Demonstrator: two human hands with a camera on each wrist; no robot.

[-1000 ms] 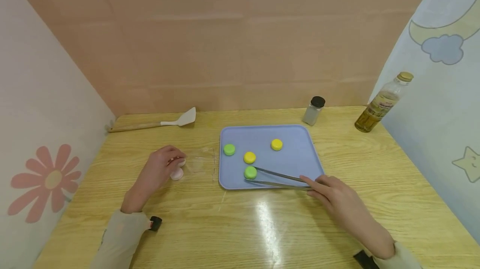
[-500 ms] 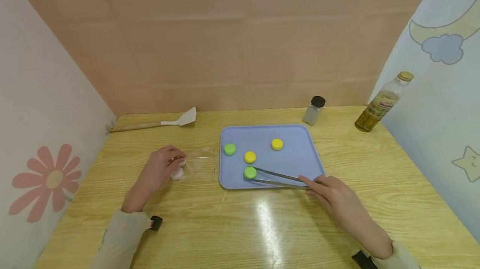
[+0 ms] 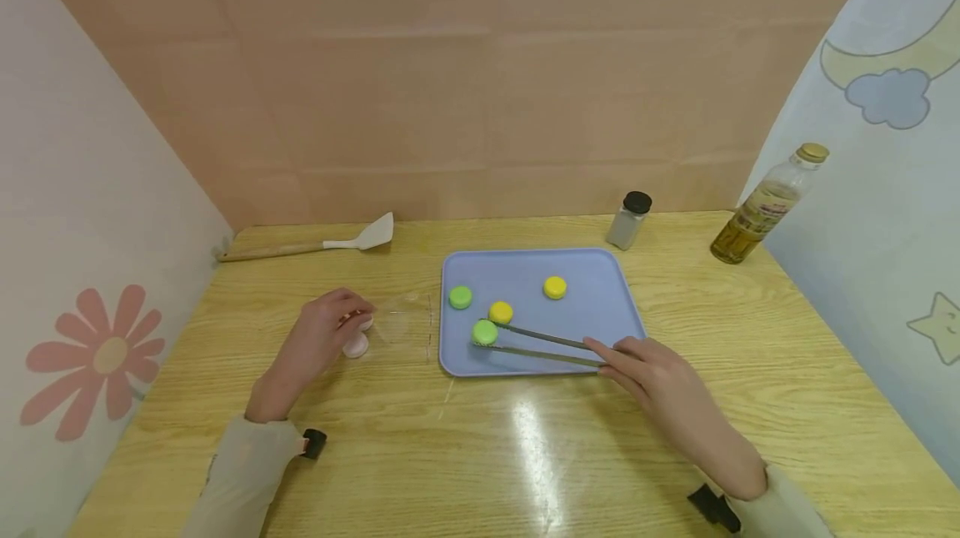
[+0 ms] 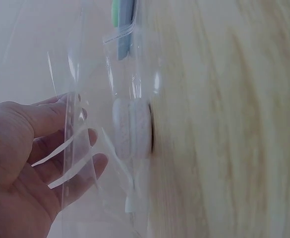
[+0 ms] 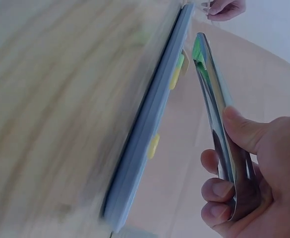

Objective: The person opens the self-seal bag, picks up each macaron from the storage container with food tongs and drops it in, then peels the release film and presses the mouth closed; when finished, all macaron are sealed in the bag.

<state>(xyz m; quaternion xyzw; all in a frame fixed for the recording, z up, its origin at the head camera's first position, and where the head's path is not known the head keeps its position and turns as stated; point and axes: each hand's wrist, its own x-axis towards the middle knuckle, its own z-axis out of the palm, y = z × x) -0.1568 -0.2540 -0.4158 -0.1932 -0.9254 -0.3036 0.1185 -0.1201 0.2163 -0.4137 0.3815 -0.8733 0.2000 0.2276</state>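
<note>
Clamping green cookie [image 3: 484,332] via tongs [image 5: 229,158] in curled right grip [image 3: 662,379]; pinching clear box [image 3: 405,329] with left grip [image 3: 318,338]. Prob at transfer step, needs steady swing boxward.

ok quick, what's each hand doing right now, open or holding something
Left hand: holding a clear plastic package.
Right hand: holding metal tongs, with a green macaron between their tips.

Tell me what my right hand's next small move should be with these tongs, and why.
I'd probably carry the green macaron left toward the clear plastic package: the tongs in the right hand hold it clear of the tray, while the left hand grips the package, where a pale macaron shows through the plastic.
</note>
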